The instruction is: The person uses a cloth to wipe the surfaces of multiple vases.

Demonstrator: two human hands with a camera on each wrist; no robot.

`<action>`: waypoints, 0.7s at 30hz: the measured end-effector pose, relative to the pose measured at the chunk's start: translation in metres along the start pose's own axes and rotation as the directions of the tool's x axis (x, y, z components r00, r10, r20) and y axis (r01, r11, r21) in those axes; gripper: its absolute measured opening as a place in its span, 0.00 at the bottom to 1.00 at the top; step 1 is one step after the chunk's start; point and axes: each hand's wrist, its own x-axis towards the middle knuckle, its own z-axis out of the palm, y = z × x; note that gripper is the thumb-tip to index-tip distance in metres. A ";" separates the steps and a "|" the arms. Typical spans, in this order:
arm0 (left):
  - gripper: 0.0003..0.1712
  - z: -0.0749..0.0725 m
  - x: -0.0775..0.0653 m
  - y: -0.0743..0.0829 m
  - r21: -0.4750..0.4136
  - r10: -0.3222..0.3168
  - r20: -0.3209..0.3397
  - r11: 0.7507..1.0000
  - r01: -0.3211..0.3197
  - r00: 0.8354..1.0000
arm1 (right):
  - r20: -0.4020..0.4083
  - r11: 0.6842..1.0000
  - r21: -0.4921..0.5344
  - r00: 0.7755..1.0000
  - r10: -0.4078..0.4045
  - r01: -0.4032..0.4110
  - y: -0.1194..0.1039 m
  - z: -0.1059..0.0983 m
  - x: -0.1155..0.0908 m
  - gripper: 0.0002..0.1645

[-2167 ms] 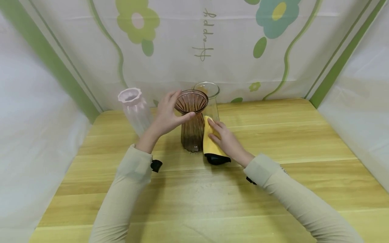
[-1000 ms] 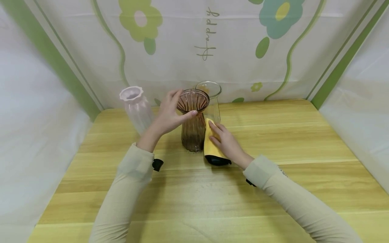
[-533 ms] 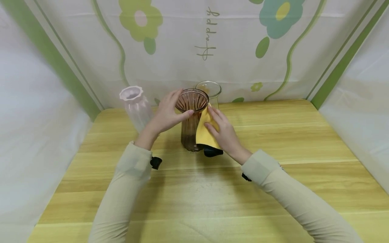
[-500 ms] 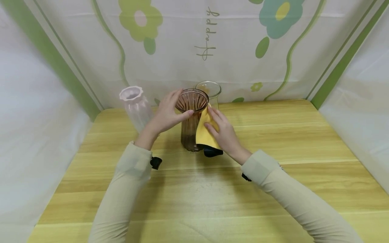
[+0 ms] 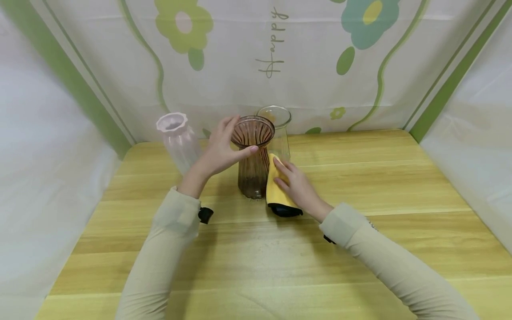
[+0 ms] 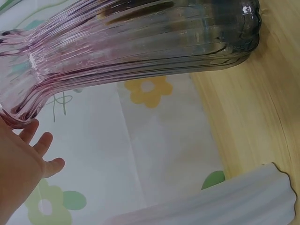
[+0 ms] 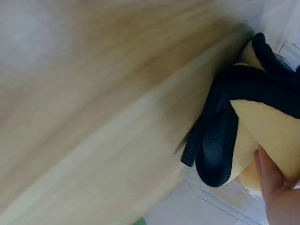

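Observation:
A ribbed glass vase (image 5: 254,173), pinkish at the flared top and smoky grey at the base, stands upright on the table. My left hand (image 5: 220,151) holds it by the rim, thumb in front and fingers at the far left side; in the left wrist view the fingertips (image 6: 29,131) meet the flared lip. In my right hand (image 5: 298,184) is a folded yellow cloth (image 5: 276,191) with black edging, held against the vase's right side. Its black-edged folds (image 7: 218,140) fill the right of the right wrist view, partly covering that hand.
A clear glass vase (image 5: 283,144) stands just behind the ribbed one, partly hidden by it. To the left is a white-and-pink vase (image 5: 182,149) with a scalloped rim. A flower-printed curtain (image 5: 236,53) hangs behind the wooden table (image 5: 380,178).
Half a second ago the right hand had the cloth up near the vase's rim; now both are lower and further right. The left hand stays at the rim, its thumb slightly shifted right.

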 end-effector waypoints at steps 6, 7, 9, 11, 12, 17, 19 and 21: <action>0.56 0.002 0.000 0.002 0.013 -0.005 -0.034 1.000 0.005 0.999 | 0.039 0.999 -0.013 0.998 0.041 -0.040 0.002 0.001 -0.001 0.35; 0.56 0.002 0.000 0.002 0.023 -0.002 -0.035 1.000 0.003 0.999 | 0.030 0.999 -0.005 0.999 0.037 -0.036 0.001 0.000 -0.001 0.35; 0.55 0.001 0.000 0.003 0.042 0.005 -0.033 0.999 -0.004 0.999 | 0.002 1.000 0.026 1.000 0.018 -0.018 -0.001 -0.002 0.001 0.35; 0.55 -0.001 0.000 0.003 0.055 0.013 -0.026 0.998 -0.012 1.000 | -0.041 0.998 0.056 0.999 -0.010 0.012 -0.005 -0.005 0.002 0.36; 0.54 -0.002 0.001 0.003 0.060 0.016 -0.021 0.998 -0.014 1.000 | -0.067 0.997 0.068 0.997 -0.027 0.032 -0.007 -0.006 0.004 0.36; 0.54 -0.005 0.000 0.003 0.053 0.014 0.015 0.998 -0.015 1.000 | -0.176 0.985 0.132 0.981 -0.086 0.110 -0.019 -0.013 0.010 0.35; 0.53 -0.005 0.000 0.003 0.049 0.012 0.026 0.999 -0.013 1.000 | -0.192 0.980 0.157 0.977 -0.087 0.118 -0.023 -0.015 0.012 0.35; 0.53 -0.005 0.000 0.003 0.051 0.009 0.032 0.999 -0.011 0.999 | -0.190 0.980 0.163 0.978 -0.083 0.114 -0.025 -0.016 0.012 0.35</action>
